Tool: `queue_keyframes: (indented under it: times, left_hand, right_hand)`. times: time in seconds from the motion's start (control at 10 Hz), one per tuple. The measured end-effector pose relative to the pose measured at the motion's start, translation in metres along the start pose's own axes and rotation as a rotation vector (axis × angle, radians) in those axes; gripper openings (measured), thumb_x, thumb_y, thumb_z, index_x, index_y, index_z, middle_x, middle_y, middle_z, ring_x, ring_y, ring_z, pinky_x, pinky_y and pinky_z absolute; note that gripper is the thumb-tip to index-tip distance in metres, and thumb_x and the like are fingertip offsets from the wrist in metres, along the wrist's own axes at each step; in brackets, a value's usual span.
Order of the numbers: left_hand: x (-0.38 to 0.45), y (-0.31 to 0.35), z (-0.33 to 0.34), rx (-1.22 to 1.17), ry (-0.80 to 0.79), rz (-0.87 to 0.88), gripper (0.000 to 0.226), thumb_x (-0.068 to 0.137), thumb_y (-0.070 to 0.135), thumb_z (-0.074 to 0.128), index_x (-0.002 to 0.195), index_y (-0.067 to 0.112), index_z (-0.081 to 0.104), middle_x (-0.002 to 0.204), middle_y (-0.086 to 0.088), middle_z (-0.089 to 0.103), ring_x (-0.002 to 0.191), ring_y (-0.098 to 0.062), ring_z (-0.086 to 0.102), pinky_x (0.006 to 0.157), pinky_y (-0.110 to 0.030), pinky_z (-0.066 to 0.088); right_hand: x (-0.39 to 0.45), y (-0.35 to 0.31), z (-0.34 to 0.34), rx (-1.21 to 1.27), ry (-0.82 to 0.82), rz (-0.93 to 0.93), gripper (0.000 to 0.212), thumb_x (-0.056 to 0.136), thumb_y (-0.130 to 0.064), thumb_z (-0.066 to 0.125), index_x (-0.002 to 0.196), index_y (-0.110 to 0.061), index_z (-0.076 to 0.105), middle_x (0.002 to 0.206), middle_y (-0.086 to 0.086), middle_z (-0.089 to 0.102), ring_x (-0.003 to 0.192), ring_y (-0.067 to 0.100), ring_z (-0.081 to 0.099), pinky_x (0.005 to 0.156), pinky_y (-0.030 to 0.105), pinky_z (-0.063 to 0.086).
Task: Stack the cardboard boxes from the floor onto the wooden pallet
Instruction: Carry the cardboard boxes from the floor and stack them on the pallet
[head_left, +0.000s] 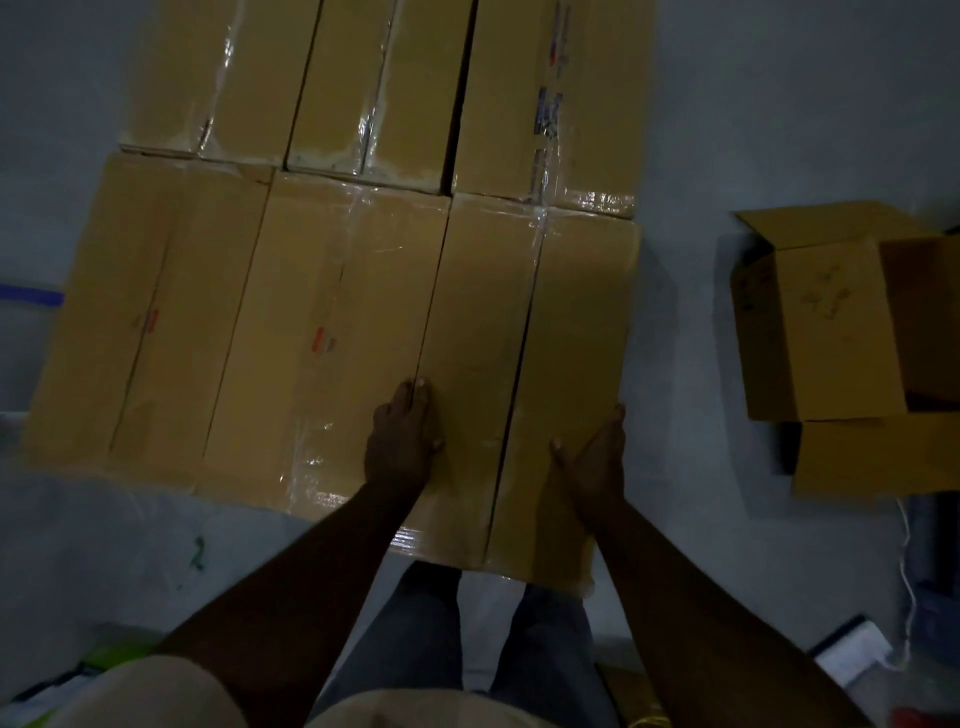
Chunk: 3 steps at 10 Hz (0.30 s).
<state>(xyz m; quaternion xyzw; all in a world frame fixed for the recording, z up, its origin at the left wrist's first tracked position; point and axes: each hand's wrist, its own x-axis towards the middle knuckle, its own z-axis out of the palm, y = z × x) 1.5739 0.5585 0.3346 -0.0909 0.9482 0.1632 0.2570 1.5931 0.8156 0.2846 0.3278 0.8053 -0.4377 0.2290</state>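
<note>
Both hands (402, 441) (592, 467) rest flat on the nearest taped box (524, 374).

Both arms bare and stretched forward and down, nearly straight at the elbows, converging slightly toward the hands. Left hand (402, 441) palm down, fingers (415, 397) straight and close together, lying flat, thumb spread out to the right. Right hand (595, 467) turned on edge, palm facing left, fingers extended and pointing forward, thumb angled inward to the left. Both wrists straight, in line with the forearms. Legs in dark trousers visible below between the arms, standing side by side.
</note>
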Motion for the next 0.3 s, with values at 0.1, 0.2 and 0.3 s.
queue_keyframes:
  times: [0.1, 0.2, 0.3]
  left_hand:
    - [0.001, -0.002, -0.001, 0.039, -0.068, 0.036, 0.098, 0.091, 0.036, 0.072, 0.163, 0.021, 0.006, 0.168, -0.006, 0.013, 0.141, -0.038, 0.028, 0.102, -0.052, 0.048]
    - [-0.002, -0.007, -0.009, -0.037, -0.085, 0.031, 0.093, 0.091, 0.04, 0.071, 0.161, 0.018, 0.014, 0.165, -0.01, 0.017, 0.139, -0.041, 0.031, 0.104, -0.054, 0.045]
    - [-0.001, 0.0, -0.016, -0.086, 0.012, 0.057, 0.07, 0.095, 0.032, 0.065, 0.151, 0.004, 0.035, 0.153, -0.02, 0.037, 0.133, -0.045, 0.042, 0.104, -0.055, 0.045]
  right_hand:
    - [-0.003, -0.005, -0.007, -0.043, -0.035, -0.003, 0.121, 0.088, -0.038, 0.079, 0.162, -0.023, -0.016, 0.173, 0.005, 0.002, 0.156, 0.033, 0.017, 0.126, 0.056, 0.023]
    - [-0.005, -0.011, -0.022, -0.139, -0.131, -0.015, 0.127, 0.086, -0.042, 0.08, 0.162, -0.019, -0.019, 0.173, 0.006, -0.007, 0.158, 0.032, 0.008, 0.128, 0.051, 0.018]
    - [-0.016, -0.031, -0.04, -0.342, -0.031, -0.158, 0.109, 0.094, -0.044, 0.071, 0.164, -0.008, -0.003, 0.173, 0.012, 0.001, 0.159, 0.031, 0.007, 0.128, 0.043, 0.016]
